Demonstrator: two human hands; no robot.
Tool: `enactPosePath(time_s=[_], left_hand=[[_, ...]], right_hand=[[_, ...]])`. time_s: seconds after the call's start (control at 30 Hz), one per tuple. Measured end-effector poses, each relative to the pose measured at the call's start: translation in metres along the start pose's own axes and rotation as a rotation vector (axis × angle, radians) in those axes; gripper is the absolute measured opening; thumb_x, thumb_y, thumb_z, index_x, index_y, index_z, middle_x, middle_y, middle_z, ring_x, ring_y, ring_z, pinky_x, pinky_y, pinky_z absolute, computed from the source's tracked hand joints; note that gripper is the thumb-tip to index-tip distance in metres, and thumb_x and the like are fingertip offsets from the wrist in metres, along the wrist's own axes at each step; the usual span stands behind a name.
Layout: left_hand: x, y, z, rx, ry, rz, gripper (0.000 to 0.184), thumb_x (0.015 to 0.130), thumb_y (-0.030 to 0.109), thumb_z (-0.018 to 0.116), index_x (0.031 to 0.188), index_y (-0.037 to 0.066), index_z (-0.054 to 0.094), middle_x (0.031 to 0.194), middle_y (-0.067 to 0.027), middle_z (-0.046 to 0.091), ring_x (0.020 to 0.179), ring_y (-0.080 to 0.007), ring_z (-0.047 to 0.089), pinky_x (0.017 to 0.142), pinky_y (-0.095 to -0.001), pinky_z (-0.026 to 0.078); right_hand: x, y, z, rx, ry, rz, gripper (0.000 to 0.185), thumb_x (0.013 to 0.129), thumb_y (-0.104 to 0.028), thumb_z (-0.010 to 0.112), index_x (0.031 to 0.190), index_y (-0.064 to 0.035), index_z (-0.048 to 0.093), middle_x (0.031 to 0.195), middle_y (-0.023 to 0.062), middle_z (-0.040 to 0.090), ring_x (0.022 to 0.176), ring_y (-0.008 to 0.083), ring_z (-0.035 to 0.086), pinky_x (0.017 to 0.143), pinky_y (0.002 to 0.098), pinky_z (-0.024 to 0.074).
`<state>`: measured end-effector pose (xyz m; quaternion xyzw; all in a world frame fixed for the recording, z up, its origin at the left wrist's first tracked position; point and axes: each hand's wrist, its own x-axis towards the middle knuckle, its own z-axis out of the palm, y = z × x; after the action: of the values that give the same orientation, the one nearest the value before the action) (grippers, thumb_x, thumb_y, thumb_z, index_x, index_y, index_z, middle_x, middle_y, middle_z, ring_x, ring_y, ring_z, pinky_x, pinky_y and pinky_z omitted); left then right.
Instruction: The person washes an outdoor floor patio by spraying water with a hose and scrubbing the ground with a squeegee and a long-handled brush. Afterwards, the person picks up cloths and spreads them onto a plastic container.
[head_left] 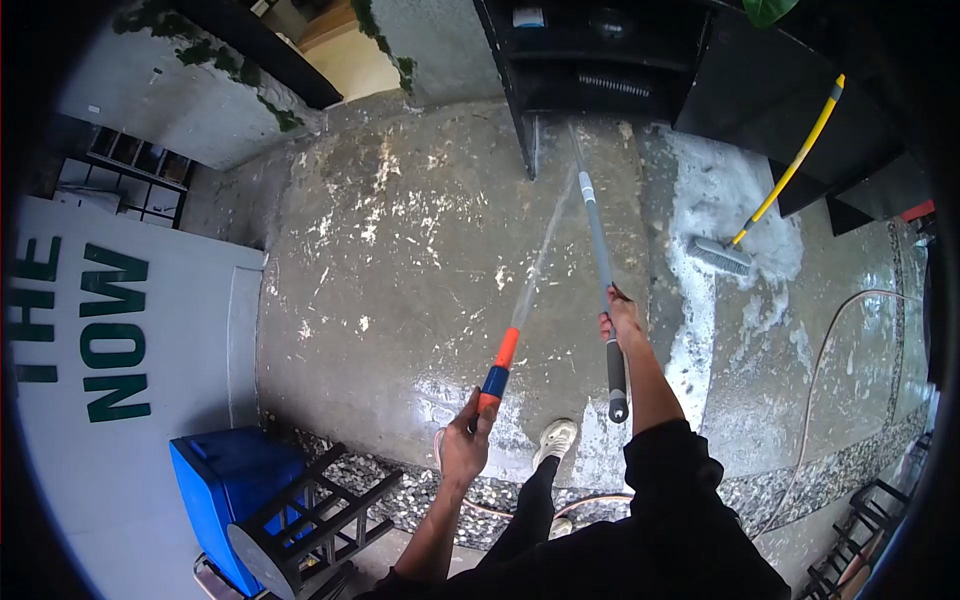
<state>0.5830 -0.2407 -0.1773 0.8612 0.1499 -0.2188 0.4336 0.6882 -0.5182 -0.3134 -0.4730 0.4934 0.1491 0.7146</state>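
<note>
My left hand [465, 440] is wrapped round an orange and blue hose nozzle [499, 372], and a jet of water runs from its tip up across the concrete floor. In my right hand [622, 315] is a long grey pole [597, 230] with a dark grip at its lower end. The pole's far end reaches the floor at the front of the black shelf [610, 70]; what is fixed there cannot be made out. White foam [700, 190] covers the floor to the right of the pole.
A grey brush [720, 256] with a yellow handle [800, 155] stands in the foam. A thin hose [815, 370] curves over the right floor. At the lower left are a blue bin [215, 490] and a black stool [320, 510]. Pebble strips [700, 485] border the floor.
</note>
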Motion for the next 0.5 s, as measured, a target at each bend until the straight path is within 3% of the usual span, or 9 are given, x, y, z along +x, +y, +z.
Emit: enactPosePath(time_s=[0.07,0.13,0.23,0.37,0.43,0.47,0.5], left_hand=[[0.0,-0.006,0.006,0.015,0.018,0.039,0.055,0.082,0.044,0.047,0.117,0.002,0.046,0.079,-0.0183,0.06,0.067,-0.0173,0.056,0.061,-0.031,0.044],[0.004,-0.01,0.008,0.059,0.019,0.028,0.054,0.082,0.043,0.046,0.117,0.002,0.046,0.076,-0.0183,0.059,0.065,-0.0175,0.055,0.059,-0.0313,0.043],[0.008,0.003,0.006,0.067,0.021,0.016,0.052,0.083,0.042,0.045,0.117,0.003,0.047,0.064,-0.0159,0.054,0.056,-0.0181,0.052,0.051,-0.0324,0.04],[0.016,0.006,0.003,0.024,0.053,0.049,0.056,0.082,0.046,0.044,0.118,0.003,0.046,0.058,-0.0128,0.051,0.049,-0.0165,0.047,0.046,-0.0327,0.037],[0.018,0.01,0.0,0.018,0.044,0.044,0.056,0.082,0.045,0.043,0.118,0.002,0.045,0.059,-0.013,0.052,0.05,-0.017,0.048,0.046,-0.033,0.037],[0.018,0.011,-0.002,-0.028,0.009,0.034,0.051,0.084,0.034,0.05,0.12,-0.001,0.042,0.069,-0.0029,0.054,0.054,-0.0059,0.043,0.043,-0.0214,0.036],[0.019,0.009,-0.001,-0.032,0.01,0.029,0.051,0.084,0.034,0.05,0.12,-0.001,0.042,0.069,-0.0029,0.054,0.054,-0.0059,0.043,0.043,-0.0214,0.036]], right_hand=[[0.007,0.022,-0.018,-0.034,0.044,-0.005,0.033,0.088,-0.035,0.041,0.118,-0.0231,0.045,0.048,0.0015,0.037,0.032,0.0095,0.032,0.03,0.0269,0.0305],[0.012,0.047,-0.043,-0.247,0.024,-0.243,0.037,0.087,-0.038,0.042,0.12,-0.0228,0.045,0.043,0.0007,0.035,0.031,0.0101,0.033,0.028,0.0268,0.0292],[-0.035,0.076,-0.105,-0.34,0.036,-0.19,0.044,0.084,-0.044,0.045,0.122,-0.022,0.044,0.042,0.0006,0.035,0.029,0.01,0.034,0.026,0.026,0.0271],[-0.153,0.043,-0.155,-0.245,0.049,0.119,0.042,0.085,-0.039,0.043,0.124,-0.0248,0.039,0.043,-0.0014,0.032,0.029,0.0085,0.03,0.026,0.0241,0.0265],[-0.187,0.032,-0.163,-0.347,0.05,0.08,0.045,0.085,-0.041,0.043,0.127,-0.0226,0.036,0.044,-0.0011,0.034,0.03,0.0086,0.032,0.027,0.0241,0.0281],[-0.197,0.027,-0.163,-0.32,0.012,0.069,0.047,0.085,-0.041,0.042,0.127,-0.0219,0.035,0.044,-0.0008,0.035,0.03,0.0085,0.032,0.027,0.0239,0.028],[-0.201,0.026,-0.162,-0.293,-0.029,0.061,0.048,0.085,-0.042,0.042,0.128,-0.0211,0.033,0.044,-0.0004,0.036,0.03,0.0084,0.033,0.027,0.0238,0.028]])
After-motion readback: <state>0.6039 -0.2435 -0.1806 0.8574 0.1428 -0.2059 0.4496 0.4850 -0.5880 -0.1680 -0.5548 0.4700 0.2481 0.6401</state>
